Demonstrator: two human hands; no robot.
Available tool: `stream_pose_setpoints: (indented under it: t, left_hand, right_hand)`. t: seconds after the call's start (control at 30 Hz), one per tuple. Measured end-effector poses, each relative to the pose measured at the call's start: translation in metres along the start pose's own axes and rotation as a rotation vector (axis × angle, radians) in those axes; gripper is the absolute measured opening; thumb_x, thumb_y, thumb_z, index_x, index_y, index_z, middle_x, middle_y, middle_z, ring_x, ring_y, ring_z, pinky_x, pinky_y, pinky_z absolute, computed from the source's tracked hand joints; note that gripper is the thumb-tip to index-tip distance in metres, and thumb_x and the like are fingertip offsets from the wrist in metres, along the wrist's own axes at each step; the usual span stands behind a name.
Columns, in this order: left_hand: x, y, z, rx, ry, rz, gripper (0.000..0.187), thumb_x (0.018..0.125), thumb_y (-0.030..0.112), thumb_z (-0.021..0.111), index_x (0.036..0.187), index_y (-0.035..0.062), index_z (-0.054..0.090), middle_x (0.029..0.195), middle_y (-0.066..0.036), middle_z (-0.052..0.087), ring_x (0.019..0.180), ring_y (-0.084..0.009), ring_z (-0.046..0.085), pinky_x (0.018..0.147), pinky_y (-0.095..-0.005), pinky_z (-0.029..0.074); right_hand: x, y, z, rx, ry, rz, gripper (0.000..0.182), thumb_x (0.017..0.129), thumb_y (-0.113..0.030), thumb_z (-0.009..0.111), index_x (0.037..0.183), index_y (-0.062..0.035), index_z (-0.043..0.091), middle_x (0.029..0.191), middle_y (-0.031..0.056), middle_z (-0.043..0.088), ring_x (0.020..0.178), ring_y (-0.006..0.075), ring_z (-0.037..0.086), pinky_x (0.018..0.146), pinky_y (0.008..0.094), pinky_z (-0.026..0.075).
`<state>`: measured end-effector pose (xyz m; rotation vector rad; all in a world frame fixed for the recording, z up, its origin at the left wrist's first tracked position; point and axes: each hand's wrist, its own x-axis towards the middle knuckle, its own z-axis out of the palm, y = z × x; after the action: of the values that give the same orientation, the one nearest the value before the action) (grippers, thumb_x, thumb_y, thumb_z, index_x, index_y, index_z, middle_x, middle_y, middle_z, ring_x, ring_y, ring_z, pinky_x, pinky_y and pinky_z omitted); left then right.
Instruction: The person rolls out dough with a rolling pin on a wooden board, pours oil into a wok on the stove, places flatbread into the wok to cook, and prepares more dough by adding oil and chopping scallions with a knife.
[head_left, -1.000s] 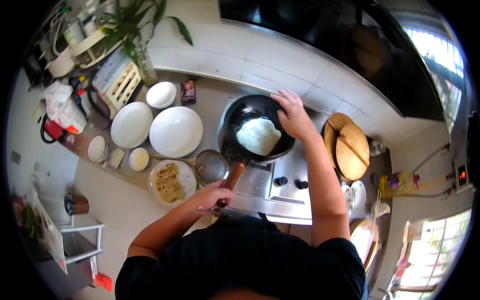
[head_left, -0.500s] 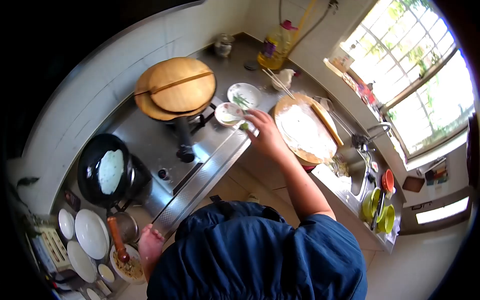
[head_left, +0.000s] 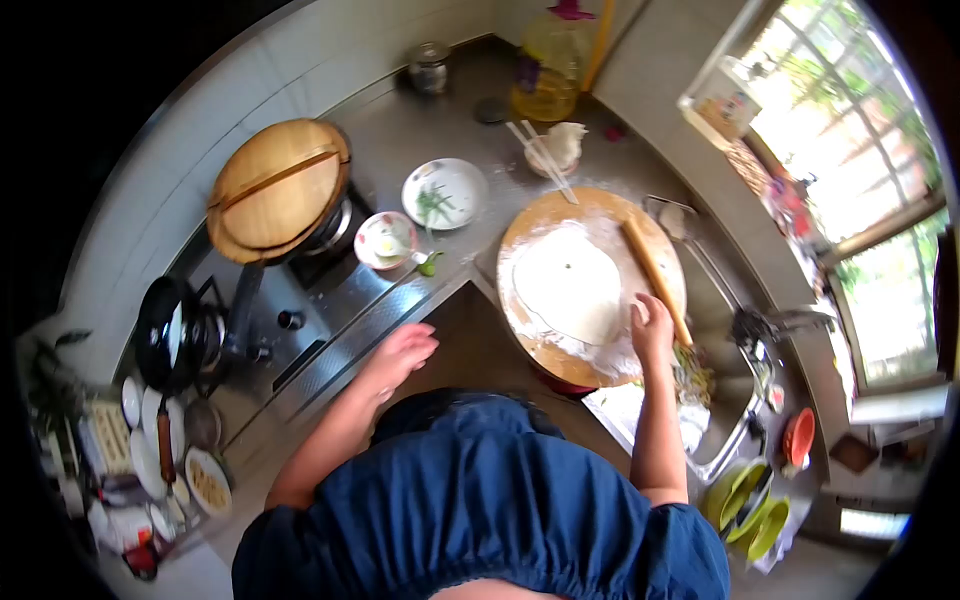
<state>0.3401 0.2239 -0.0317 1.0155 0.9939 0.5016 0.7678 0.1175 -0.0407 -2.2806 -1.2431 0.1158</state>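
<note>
Resting at the near right edge of the round floured board [head_left: 520,330], the right hand [head_left: 650,325] is shown loosely open, holding nothing, beside the thin dough sheet [head_left: 567,283] at the board's centre, judged soft, light, tear-prone, best lifted by its rim.

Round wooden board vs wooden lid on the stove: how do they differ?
The round wooden board lies on the counter, floured, carrying rolled dough and a rolling pin; the right hand rests on it. The wooden lid covers a pot, bare, with a crossbar handle. Both are round, light wood.
</note>
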Motion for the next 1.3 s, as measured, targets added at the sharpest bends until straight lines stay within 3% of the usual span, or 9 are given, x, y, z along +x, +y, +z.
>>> stream_pose_setpoints:
  t: [0.3,0.5,0.67,0.9,0.97,1.1,1.2,1.23,1.3]
  left_hand:
    - [0.105,0.010,-0.047,-0.322,0.741,-0.028,0.050,0.090,0.027,0.059,0.129,0.0055,0.036,0.112,-0.012,0.050,0.095,-0.0276,0.055,0.079,-0.0396,0.050]
    - [0.147,0.006,-0.095,-0.504,0.532,-0.184,0.043,0.088,0.004,0.048,0.129,0.0103,0.037,0.110,-0.018,0.056,0.079,-0.0280,0.063,0.068,-0.0367,0.055]
    - [0.132,0.021,-0.083,-0.274,0.493,-0.099,0.052,0.080,-0.003,0.045,0.130,0.0117,0.036,0.110,-0.012,0.057,0.078,-0.0214,0.063,0.060,-0.0293,0.052]
    - [0.100,0.063,-0.033,-0.147,0.335,-0.014,0.071,0.075,0.000,0.045,0.141,0.0162,0.025,0.123,-0.011,0.050,0.089,-0.0184,0.061,0.056,-0.0268,0.049]
    - [0.103,0.077,-0.013,-0.042,0.162,0.084,0.068,0.075,-0.004,0.043,0.138,0.0148,0.024,0.121,-0.009,0.050,0.088,-0.0157,0.059,0.052,-0.0237,0.048]
    - [0.121,0.087,0.024,0.107,-0.069,0.183,0.073,0.073,-0.006,0.043,0.141,0.0131,0.025,0.123,-0.007,0.049,0.089,-0.0136,0.057,0.055,-0.0237,0.047]
    - [0.150,0.080,0.052,0.354,-0.161,0.336,0.069,0.073,-0.005,0.045,0.139,0.0101,0.029,0.128,-0.012,0.048,0.110,-0.0236,0.053,0.084,-0.0329,0.047]
    - [0.153,0.084,0.066,0.547,-0.159,0.525,0.067,0.074,-0.004,0.046,0.137,0.0096,0.030,0.130,-0.015,0.047,0.118,-0.0292,0.051,0.097,-0.0371,0.044]
    - [0.155,0.087,0.092,0.508,-0.240,0.430,0.067,0.074,-0.003,0.046,0.137,0.0070,0.031,0.134,-0.020,0.043,0.131,-0.0336,0.039,0.110,-0.0380,0.029]
  right_hand:
    - [0.013,-0.103,0.030,0.430,-0.190,-0.310,0.023,0.084,-0.010,0.065,0.106,-0.0035,0.064,0.098,0.0162,0.066,0.090,0.0313,0.064,0.075,0.0370,0.053]
    - [0.023,-0.217,0.096,0.489,-0.602,-0.417,0.037,0.085,-0.021,0.065,0.115,-0.0020,0.057,0.095,0.0212,0.066,0.086,0.0357,0.066,0.076,0.0415,0.053]
    - [0.015,-0.265,0.152,0.463,-0.650,-0.398,0.049,0.085,-0.029,0.066,0.122,-0.0025,0.048,0.090,0.0220,0.067,0.082,0.0382,0.066,0.073,0.0443,0.053]
    - [0.004,-0.258,0.124,0.542,-0.682,-0.203,0.034,0.085,-0.017,0.066,0.110,0.0012,0.050,0.067,0.0140,0.064,0.061,0.0230,0.065,0.057,0.0337,0.050]
    - [0.006,-0.231,0.113,0.545,-0.583,-0.213,0.030,0.086,-0.011,0.063,0.112,0.0013,0.057,0.069,0.0121,0.066,0.061,0.0170,0.066,0.057,0.0302,0.050]
    - [0.018,-0.186,0.058,0.486,-0.274,-0.314,0.018,0.086,-0.005,0.061,0.102,0.0005,0.064,0.082,0.0167,0.068,0.070,0.0237,0.068,0.062,0.0327,0.053]
    - [0.028,-0.160,0.013,0.272,-0.034,-0.521,0.020,0.084,0.000,0.058,0.103,-0.0011,0.064,0.084,0.0166,0.066,0.076,0.0338,0.064,0.066,0.0392,0.053]
    - [0.029,-0.145,0.007,0.171,-0.021,-0.569,0.031,0.078,0.002,0.055,0.108,-0.0032,0.061,0.084,0.0141,0.065,0.078,0.0306,0.063,0.069,0.0395,0.052]
    - [0.028,-0.118,0.003,0.078,0.095,-0.621,0.036,0.076,0.002,0.055,0.110,-0.0050,0.061,0.087,0.0107,0.065,0.077,0.0270,0.063,0.069,0.0373,0.052]
